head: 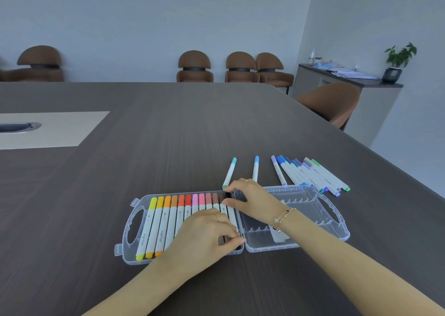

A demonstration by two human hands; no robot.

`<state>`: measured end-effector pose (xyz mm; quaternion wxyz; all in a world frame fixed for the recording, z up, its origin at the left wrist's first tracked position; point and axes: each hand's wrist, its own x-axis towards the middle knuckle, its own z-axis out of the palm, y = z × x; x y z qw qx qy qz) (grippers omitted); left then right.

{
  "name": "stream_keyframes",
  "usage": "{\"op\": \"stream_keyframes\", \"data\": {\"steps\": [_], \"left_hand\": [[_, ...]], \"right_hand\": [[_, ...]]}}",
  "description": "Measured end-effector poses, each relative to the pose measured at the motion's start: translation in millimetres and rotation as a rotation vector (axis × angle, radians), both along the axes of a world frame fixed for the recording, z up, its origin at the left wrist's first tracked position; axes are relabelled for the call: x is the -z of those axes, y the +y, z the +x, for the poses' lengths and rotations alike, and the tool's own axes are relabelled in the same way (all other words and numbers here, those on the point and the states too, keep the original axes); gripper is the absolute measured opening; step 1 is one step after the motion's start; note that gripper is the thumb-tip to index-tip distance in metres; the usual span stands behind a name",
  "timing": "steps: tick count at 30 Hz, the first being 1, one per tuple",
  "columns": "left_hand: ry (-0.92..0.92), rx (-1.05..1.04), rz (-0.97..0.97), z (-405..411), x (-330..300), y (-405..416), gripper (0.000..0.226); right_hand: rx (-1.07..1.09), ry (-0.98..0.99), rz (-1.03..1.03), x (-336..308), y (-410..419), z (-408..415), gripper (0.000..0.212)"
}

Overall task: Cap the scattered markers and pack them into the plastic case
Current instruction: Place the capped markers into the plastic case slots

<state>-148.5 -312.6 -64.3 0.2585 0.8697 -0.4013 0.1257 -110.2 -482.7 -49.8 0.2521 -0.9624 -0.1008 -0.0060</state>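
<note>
A clear plastic case (310, 190) lies open flat on the dark table. Its left half holds a row of capped markers (168, 209), from yellow through orange, red and pink to brown. A black marker (231, 215) lies at the right end of that row. My left hand (204, 234) pinches its near end. My right hand (252, 199) pinches its black cap at the far end. The case's right half holds no markers. Beyond the case lie a teal marker (230, 171), a blue marker (256, 167) and a pile of several blue, purple and green markers (310, 173).
A pale inset panel with a cable slot (48, 128) sits at the table's left. Brown chairs (195, 67) stand along the far edge and one (332, 101) at the right edge. A sideboard with a potted plant (397, 60) stands far right.
</note>
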Motion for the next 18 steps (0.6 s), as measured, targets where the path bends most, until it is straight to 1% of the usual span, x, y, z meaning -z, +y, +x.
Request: {"op": "stream_keyframes", "data": {"steps": [2,5,8,10,12,16,18], "left_hand": [[0.019,0.008,0.014,1,-1,1,0.039],[0.085,0.023,0.047,3,-7,4,0.027],[0.166,0.03,0.076,6,-13,8,0.025],[0.187,0.012,0.083,9,-16,9,0.023],[0.189,-0.022,0.073,14,-20,9,0.022],[0.16,-0.122,-0.014,40,-32,7,0.016],[0.179,-0.195,-0.009,58,-39,2,0.016]], "right_hand": [[-0.001,0.002,-0.013,1,0,0,0.038],[0.001,-0.004,-0.022,0,1,0,0.039],[-0.007,-0.006,-0.049,-2,1,-2,0.041],[-0.018,-0.022,-0.064,-4,-2,-4,0.042],[-0.006,-0.039,-0.044,-7,-10,-7,0.04],[0.027,-0.076,0.014,-14,-42,-18,0.031],[0.049,-0.091,0.027,-17,-60,-24,0.027]]}}
